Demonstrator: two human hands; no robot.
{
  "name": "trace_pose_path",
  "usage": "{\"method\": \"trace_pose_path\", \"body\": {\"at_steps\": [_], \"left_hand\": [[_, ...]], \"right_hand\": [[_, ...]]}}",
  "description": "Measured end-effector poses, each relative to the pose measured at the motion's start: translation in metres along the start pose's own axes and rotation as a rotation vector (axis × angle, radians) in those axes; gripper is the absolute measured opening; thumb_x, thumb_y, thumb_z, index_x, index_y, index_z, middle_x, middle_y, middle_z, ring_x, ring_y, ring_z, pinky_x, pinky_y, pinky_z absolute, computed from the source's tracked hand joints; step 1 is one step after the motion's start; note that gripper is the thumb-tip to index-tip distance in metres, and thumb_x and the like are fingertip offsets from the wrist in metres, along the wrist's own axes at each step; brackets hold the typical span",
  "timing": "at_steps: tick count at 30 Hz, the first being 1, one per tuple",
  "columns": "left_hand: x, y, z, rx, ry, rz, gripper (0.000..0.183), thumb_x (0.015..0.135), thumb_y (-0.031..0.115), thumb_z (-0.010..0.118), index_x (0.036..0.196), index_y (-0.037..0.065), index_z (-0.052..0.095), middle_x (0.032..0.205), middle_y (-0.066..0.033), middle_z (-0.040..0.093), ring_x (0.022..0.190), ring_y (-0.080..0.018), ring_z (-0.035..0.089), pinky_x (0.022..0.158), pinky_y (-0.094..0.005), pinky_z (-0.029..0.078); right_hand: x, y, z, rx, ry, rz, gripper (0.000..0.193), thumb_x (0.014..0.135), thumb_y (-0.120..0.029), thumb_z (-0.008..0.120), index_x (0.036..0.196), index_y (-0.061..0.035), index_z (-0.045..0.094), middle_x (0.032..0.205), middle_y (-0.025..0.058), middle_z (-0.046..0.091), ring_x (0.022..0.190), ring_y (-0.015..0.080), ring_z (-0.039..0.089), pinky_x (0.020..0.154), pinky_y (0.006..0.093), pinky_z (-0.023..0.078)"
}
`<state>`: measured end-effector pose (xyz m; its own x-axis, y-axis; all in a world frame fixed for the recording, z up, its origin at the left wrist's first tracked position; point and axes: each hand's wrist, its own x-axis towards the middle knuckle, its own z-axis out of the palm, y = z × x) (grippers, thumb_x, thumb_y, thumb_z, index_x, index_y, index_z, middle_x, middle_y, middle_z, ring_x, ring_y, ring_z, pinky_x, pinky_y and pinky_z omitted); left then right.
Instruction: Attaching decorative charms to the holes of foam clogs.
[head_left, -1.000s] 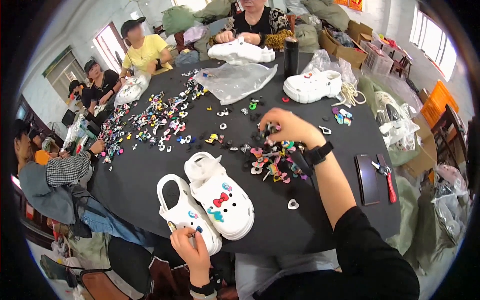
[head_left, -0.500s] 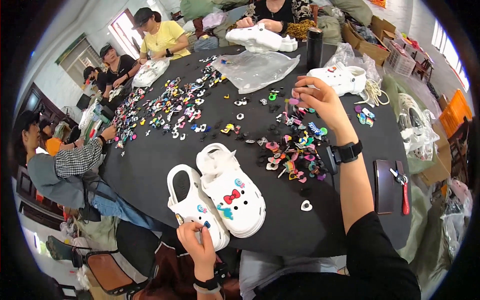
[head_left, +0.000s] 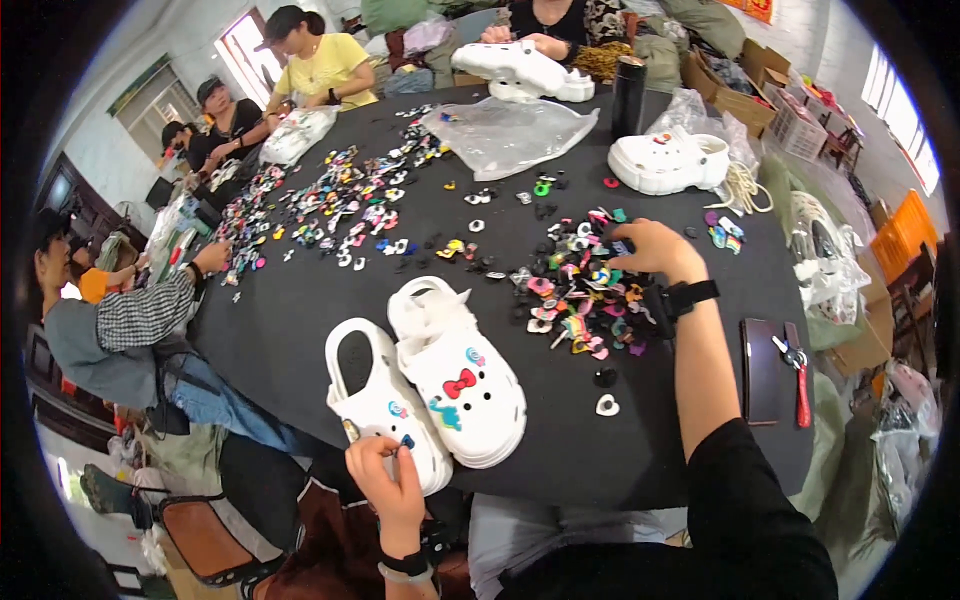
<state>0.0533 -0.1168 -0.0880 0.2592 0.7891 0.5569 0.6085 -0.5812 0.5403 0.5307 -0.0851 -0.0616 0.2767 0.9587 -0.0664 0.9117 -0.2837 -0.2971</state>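
Comparing with the view half a second back: the black round table (head_left: 300, 330) sits lower and closer, and my right hand (head_left: 645, 250) has drawn back from the far side of the charm pile to its right edge. My left hand (head_left: 388, 480) stays at the toe of the nearer clog.

Item — pair of white clogs, near edge of the table, side by side and touching. Left clog (head_left: 385, 405) and right clog (head_left: 462, 375) both lie with their long axes running from upper left to lower right; heel straps at the far end, toes pointing toward me. The right clog carries a red bow charm (head_left: 459, 383).

Item — left hand: fingers pinched together on a small blue charm (head_left: 407, 441) at the toe of the left clog.

Item — right hand: palm down on the heap of coloured charms (head_left: 580, 295), wrist in a black watch (head_left: 680, 298). Whether its fingers are closed on anything I cannot tell.

Item — loose pieces: a heart-shaped charm (head_left: 607, 405) just beyond the pile; a dark wallet (head_left: 765, 370) with red-handled snips (head_left: 800, 385) on it, well to the right. Other people work at the far rim.
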Motion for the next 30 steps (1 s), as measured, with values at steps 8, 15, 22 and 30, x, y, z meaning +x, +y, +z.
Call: {"method": "trace_pose_path", "body": {"at_steps": [8,15,22,30], "left_hand": [[0.001,0.002,0.000,0.018,-0.018,-0.026,0.012,0.086,0.005,0.059,0.094,0.001,0.051,0.090,-0.0123,0.049,0.086,-0.0293,0.044,0.081,-0.0413,0.035],[-0.001,0.003,0.000,0.004,-0.041,-0.065,0.011,0.088,0.005,0.055,0.095,0.000,0.048,0.089,-0.0121,0.045,0.086,-0.0288,0.043,0.082,-0.0413,0.034],[-0.001,0.003,0.000,0.035,-0.039,-0.060,0.012,0.087,0.003,0.055,0.096,0.000,0.048,0.090,-0.0125,0.045,0.087,-0.0285,0.043,0.081,-0.0402,0.035],[0.000,0.004,0.000,0.015,-0.040,-0.088,0.010,0.087,0.002,0.053,0.096,-0.001,0.048,0.092,-0.0123,0.044,0.088,-0.0272,0.043,0.082,-0.0391,0.035]], "right_hand": [[0.005,-0.074,0.034,0.053,-0.027,-0.329,0.094,0.062,-0.069,0.076,0.135,-0.0132,0.056,0.125,0.0220,0.057,0.116,0.0379,0.057,0.096,0.0454,0.047],[0.004,-0.068,0.021,0.270,-0.090,-0.304,0.049,0.065,-0.027,0.080,0.109,-0.0113,0.064,0.101,0.0132,0.065,0.098,0.0321,0.063,0.083,0.0404,0.051],[0.006,-0.046,-0.012,0.812,0.153,-0.215,0.029,0.077,-0.006,0.066,0.106,-0.0055,0.064,0.097,0.0054,0.064,0.067,0.0146,0.066,0.059,0.0254,0.056],[-0.006,-0.035,-0.034,1.029,0.152,-0.359,0.033,0.088,-0.006,0.066,0.121,-0.0045,0.064,0.117,0.0054,0.065,0.090,0.0129,0.066,0.080,0.0260,0.055]]}}
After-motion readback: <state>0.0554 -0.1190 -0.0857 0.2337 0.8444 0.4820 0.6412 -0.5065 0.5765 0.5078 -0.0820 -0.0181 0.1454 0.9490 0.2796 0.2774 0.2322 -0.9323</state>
